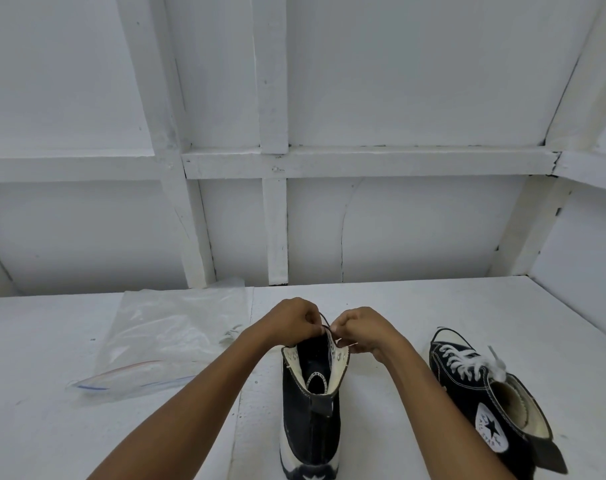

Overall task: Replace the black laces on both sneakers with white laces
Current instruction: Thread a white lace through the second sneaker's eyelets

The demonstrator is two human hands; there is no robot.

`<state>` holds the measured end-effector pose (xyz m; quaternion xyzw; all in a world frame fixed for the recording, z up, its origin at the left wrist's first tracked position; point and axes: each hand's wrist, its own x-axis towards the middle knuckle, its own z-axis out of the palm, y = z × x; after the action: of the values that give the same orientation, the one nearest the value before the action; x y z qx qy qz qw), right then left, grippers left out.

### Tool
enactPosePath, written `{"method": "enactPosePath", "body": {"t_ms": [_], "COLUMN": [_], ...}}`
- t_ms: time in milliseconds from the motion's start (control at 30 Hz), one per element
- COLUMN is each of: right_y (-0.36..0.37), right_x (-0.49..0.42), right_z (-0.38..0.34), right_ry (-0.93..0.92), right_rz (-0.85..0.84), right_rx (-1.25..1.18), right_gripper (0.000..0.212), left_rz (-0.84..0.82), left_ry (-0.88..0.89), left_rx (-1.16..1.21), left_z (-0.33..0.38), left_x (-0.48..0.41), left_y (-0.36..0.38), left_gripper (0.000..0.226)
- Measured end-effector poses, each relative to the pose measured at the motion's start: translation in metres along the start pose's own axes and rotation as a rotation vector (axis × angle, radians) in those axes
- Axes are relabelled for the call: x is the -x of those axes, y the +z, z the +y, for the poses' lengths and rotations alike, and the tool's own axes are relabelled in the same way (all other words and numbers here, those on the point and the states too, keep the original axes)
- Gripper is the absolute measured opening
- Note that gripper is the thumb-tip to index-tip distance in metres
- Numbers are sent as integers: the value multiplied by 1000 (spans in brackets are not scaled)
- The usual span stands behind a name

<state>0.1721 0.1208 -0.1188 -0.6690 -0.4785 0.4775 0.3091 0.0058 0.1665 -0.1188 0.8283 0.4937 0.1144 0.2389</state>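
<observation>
A black high-top sneaker [310,420] stands on the white table in front of me, heel toward me, its collar spread apart. My left hand [292,318] and my right hand [362,329] meet just beyond its tongue, and both pinch a thin black lace [325,322] that loops up between the fingertips. The front of this shoe is hidden behind my hands. To the right lies a second black sneaker [491,403], tilted on its side, threaded with a white lace [466,363] whose loose ends stick out near the collar.
A clear zip-top plastic bag [166,337] lies flat on the table [52,427] to the left, with a small white lace end [230,332] near its right edge. White panelled walls [398,220] close in the table at the back and right.
</observation>
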Motion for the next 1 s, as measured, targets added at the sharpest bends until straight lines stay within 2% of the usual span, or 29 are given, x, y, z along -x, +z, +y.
{"method": "enactPosePath", "body": {"t_ms": [67,200,233,267,333,400,433,500,567,667,800,1000], "right_y": [4,0,-2,-5,-8,-9,-9,-9,-10,-12,-12,-9], "right_x": [-3,-7,-9,-10,-10,-6,-3,5,9,6,1,6], "right_z": [-1,-9,-9,-9,-5,-2,-1,-3,-6,-11,-24,-53], "right_ry": [2,63,77,88,82,71,77,84,65,31,-6,-69], "right_rz": [64,93,123,153,163,52,-16,-102,-114,-29,51,98], "right_rx": [-140,-812,-832,-751,-406,-13,136,247,224,-14,-346,-546], "right_gripper": [15,19,19,18,11,7,13,26,32,23,22,20], "left_rz": [11,-33,-48,-65,-117,-170,-185,-207,-226,-202,-110,4], "left_ry": [-23,-166,-199,-226,-264,-296,-309,-338,-360,-367,-398,-353], "left_rx": [41,169,207,230,231,203,191,196,211,284,591,912], "left_z": [-3,-13,-16,-18,-21,-23,-23,-25,-25,-23,-15,8], "left_x": [2,12,15,17,23,28,31,36,41,48,49,48], "left_y": [-3,-9,-11,-15,-21,-26,-28,-33,-37,-43,-53,-76], "left_gripper": [23,27,27,26,20,17,18,21,24,25,16,14]}}
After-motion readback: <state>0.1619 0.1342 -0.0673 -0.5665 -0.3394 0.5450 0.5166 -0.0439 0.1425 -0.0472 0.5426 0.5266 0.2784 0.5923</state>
